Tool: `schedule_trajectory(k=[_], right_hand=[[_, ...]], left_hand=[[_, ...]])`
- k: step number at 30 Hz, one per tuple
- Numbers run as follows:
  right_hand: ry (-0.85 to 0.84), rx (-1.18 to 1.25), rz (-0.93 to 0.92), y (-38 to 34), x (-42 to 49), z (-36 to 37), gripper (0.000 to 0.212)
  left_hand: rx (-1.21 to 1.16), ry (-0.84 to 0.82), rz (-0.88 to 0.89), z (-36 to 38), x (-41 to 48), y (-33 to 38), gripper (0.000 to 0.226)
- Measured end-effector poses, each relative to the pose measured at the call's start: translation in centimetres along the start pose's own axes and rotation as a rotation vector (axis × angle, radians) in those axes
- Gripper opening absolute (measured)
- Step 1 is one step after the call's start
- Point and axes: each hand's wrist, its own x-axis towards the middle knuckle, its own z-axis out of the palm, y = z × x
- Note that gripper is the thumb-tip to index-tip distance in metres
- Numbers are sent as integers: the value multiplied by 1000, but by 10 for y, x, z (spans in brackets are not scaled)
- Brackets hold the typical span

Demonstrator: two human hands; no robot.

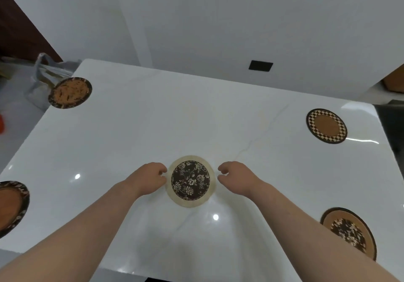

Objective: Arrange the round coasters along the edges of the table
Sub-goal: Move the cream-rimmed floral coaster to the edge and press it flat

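A white table (153,128) carries five round coasters. Four already sit near its edges: an orange speckled coaster (70,92) at ten o'clock, a brown-rimmed coaster (11,207) at eight o'clock, a checkered coaster (326,126) at two o'clock and a tan floral coaster (348,233) at four o'clock. The last, a cream-rimmed dark floral coaster (190,181), lies flat in the middle of the near half, so the step in hand looks like dealing with this one.

The left hand (148,178) is at its nine o'clock side, fingers loosely curled and seeming to touch the rim; whether it actually grips I cannot tell. The right hand (237,178) is at three o'clock, half curled, just beside the rim with a small gap, holding nothing.

The next move probably calls for pinching the thin rim, lifting or sliding the coaster, and setting it by a free edge, likely the near or far one. Nothing on the tabletop blocks either path. A plastic bag (47,74) sits off the table's far-left corner, clear of the work.
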Motion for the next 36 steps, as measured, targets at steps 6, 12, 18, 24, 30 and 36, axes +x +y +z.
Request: schedule_trajectory(k=[6,12,18,24,30,36], right_hand=[[-22,87,68,-1,19,24,32],[123,374,209,-7,31,42,29],[194,729,389,5,40,52,47],[185,688,301,7,35,48,16],[189,744,216,20,23,48,23],[299,930,224,38,8,25,18]], left_hand=[[-65,26,22,13,18,-6,9],[-263,53,-15,22,27,-6,19],[-630,65,-142,26,30,-3,26],[-717,81,-140,30,32,-4,19],[-798,112,-98,34,29,6,15],[-917,128,-24,30,27,35,13]])
